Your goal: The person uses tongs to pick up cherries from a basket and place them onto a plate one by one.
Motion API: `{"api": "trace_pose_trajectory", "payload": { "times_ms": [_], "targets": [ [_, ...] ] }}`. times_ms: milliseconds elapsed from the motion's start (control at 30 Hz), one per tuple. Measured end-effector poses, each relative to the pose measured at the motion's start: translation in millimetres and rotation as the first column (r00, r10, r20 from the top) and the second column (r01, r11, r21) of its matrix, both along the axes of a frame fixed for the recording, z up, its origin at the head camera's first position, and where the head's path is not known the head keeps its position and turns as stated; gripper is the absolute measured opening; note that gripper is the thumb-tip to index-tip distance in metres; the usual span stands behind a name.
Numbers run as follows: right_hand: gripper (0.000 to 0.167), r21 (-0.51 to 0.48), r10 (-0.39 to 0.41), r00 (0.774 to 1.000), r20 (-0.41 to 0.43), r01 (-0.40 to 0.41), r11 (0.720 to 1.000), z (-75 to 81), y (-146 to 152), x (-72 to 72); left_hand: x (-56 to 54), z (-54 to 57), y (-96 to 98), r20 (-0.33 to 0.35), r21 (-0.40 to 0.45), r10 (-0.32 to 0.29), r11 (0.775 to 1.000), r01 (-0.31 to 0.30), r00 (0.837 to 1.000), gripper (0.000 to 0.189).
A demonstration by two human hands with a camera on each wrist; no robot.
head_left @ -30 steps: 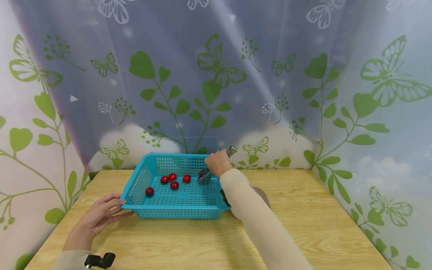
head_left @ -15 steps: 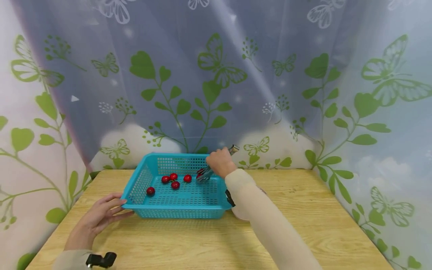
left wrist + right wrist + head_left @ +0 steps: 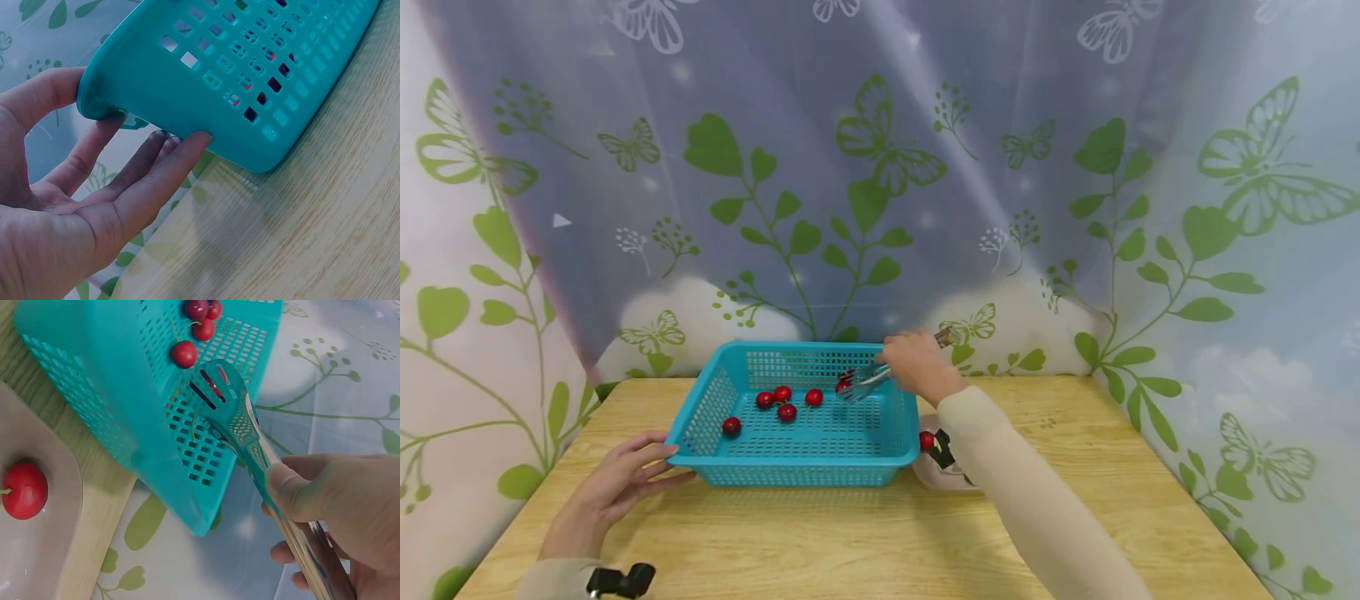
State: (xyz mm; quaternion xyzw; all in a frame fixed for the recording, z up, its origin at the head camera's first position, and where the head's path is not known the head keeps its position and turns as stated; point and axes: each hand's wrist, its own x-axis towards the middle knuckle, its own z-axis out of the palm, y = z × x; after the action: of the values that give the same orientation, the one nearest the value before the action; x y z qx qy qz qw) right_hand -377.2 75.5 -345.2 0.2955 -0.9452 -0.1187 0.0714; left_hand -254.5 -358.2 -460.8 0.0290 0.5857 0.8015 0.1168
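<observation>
A blue plastic basket (image 3: pixel 790 472) with perforated walls stands on the table, several red cherries (image 3: pixel 786 412) lying in it. At its front left corner my left hand (image 3: pixel 625 479) holds the rim, thumb and fingers around the edge in the left wrist view. My right hand (image 3: pixel 917 362) grips metal tongs (image 3: pixel 250 440) above the basket's back right part. Their slotted head slants down into the basket, and a cherry (image 3: pixel 844 387) shows at it. In the right wrist view that cherry is mostly hidden behind the slots.
Right of the basket, partly under my right forearm, lies a pale pinkish dish (image 3: pixel 47 550) with a cherry (image 3: pixel 25 490) on it. The wooden table (image 3: pixel 790 542) meets a patterned curtain (image 3: pixel 805 208) close behind the basket.
My right hand has shifted right and the tongs now lie at a flatter slant, their head still by the same cherry. The cherry on the dish has come into view. The left hand keeps its place.
</observation>
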Motion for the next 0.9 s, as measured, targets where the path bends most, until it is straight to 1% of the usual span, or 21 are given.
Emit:
{"api": "trace_pose_trajectory", "payload": {
  "times_ms": [133,200,300,367,467,567,633,733,900],
  "targets": [
    [0.035,-0.032,0.001,1.000,-0.004,-0.001,0.999,-0.4,13,5.3,-0.7,0.0,1.2,0.005,-0.009,-0.002,1.000,0.002,1.000,0.030],
    [0.037,-0.056,-0.002,1.000,-0.002,0.002,0.998,-0.6,20,9.5,-1.4,-0.3,1.5,0.010,-0.014,0.001,1.000,-0.001,1.000,0.030],
    [0.039,-0.083,0.010,1.000,-0.021,-0.012,0.996,-1.8,31,17.0,-2.5,-1.0,1.3,0.020,-0.015,0.009,1.000,-0.009,1.000,0.031],
    [0.039,-0.118,0.024,0.998,-0.051,-0.030,0.993,-4.7,40,22.4,-3.1,-1.4,1.2,0.023,-0.014,0.013,1.000,-0.012,1.000,0.031],
    [0.039,-0.194,0.053,0.992,-0.113,-0.075,0.978,-12.3,53,31.0,-3.6,-1.5,1.7,0.028,-0.020,0.023,1.000,-0.023,0.999,0.031],
    [0.040,-0.266,0.070,0.980,-0.187,-0.119,0.957,-21.5,64,39.3,-3.6,-1.2,2.2,0.043,-0.031,0.033,0.999,-0.031,0.999,0.030],
    [0.041,-0.286,0.073,0.970,-0.234,-0.141,0.948,-25.8,70,45.1,-3.5,-1.0,2.2,0.052,-0.032,0.042,0.999,-0.041,0.998,0.029],
    [0.043,-0.308,0.066,0.962,-0.264,-0.149,0.940,-30.3,77,53.8,-3.0,-0.9,1.4,0.061,-0.025,0.042,0.999,-0.041,0.997,0.029],
    [0.044,-0.348,0.046,0.960,-0.275,-0.145,0.926,-38.0,88,66.6,-1.9,-1.5,-0.6,0.052,-0.001,0.023,1.000,-0.023,0.998,0.029]
  ]
}}
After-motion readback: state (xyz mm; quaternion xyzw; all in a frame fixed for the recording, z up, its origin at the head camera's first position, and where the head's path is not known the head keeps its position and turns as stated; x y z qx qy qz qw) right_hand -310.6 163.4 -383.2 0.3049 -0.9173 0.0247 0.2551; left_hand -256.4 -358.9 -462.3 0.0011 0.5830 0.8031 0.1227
